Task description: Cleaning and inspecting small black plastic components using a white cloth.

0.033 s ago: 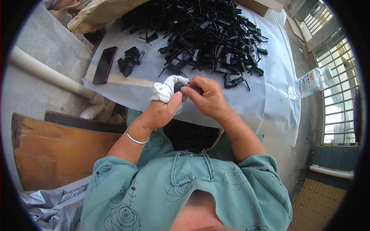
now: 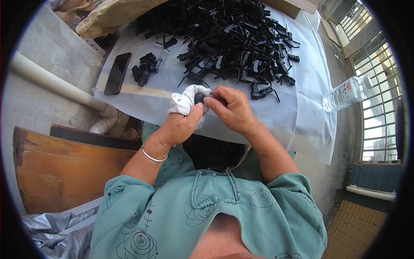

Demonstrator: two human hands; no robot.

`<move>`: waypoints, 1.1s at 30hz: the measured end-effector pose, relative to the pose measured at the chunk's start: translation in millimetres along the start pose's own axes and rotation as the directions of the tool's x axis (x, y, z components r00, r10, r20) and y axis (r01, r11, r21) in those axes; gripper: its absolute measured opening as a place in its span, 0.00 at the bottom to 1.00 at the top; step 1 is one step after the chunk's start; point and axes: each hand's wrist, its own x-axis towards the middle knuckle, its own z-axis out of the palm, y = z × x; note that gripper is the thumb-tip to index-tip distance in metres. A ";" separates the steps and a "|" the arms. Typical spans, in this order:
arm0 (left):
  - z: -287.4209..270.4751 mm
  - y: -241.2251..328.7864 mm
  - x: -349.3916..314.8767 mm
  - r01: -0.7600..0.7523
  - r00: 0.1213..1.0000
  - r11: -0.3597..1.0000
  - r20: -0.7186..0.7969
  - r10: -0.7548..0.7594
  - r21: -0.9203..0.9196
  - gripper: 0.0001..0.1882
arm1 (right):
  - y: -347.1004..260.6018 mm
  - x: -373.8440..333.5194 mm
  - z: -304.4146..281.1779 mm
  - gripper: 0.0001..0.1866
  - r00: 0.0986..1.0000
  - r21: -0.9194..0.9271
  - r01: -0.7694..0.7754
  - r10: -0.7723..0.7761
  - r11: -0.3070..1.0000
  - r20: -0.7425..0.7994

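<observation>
My left hand [image 2: 185,123], its fingers wrapped in a white cloth or glove [image 2: 183,101], is closed around a small black plastic part [image 2: 199,98] with the thumb on top. My right hand [image 2: 235,110] meets it from the right, thumb and forefinger pinched together at the part. Something dark [image 2: 219,98] shows under the right fingers; its kind is mostly hidden. Both hands are over the near edge of the sheet-covered table [image 2: 276,123]. Beyond them lies a large heap of black plastic parts [image 2: 233,39] with thin prongs.
A small cluster of black parts [image 2: 145,68] lies left of the heap, beside a dark phone [image 2: 117,73]. A clear water bottle [image 2: 345,93] is at the table's right edge. Brown paper [image 2: 108,17] and a cardboard box [image 2: 289,6] border the heap. Wooden boards [image 2: 73,168] stand at my left.
</observation>
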 end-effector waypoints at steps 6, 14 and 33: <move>5.5 -1.5 0.3 -0.015 0.997 0.973 -0.072 0.033 0.232 0.12 | 1.5 -1.8 4.0 0.11 0.987 -0.063 0.077 -0.067 0.995 0.149; -5.8 -5.8 -9.2 -0.177 0.965 0.866 -0.088 0.245 0.468 0.12 | 0.6 1.0 25.9 0.11 0.991 0.006 0.023 -0.024 1.000 0.131; -23.6 -6.8 26.6 -0.445 0.891 0.642 0.237 0.388 0.624 0.20 | 12.9 3.4 -13.8 0.13 0.981 -0.561 0.176 -0.094 0.809 0.172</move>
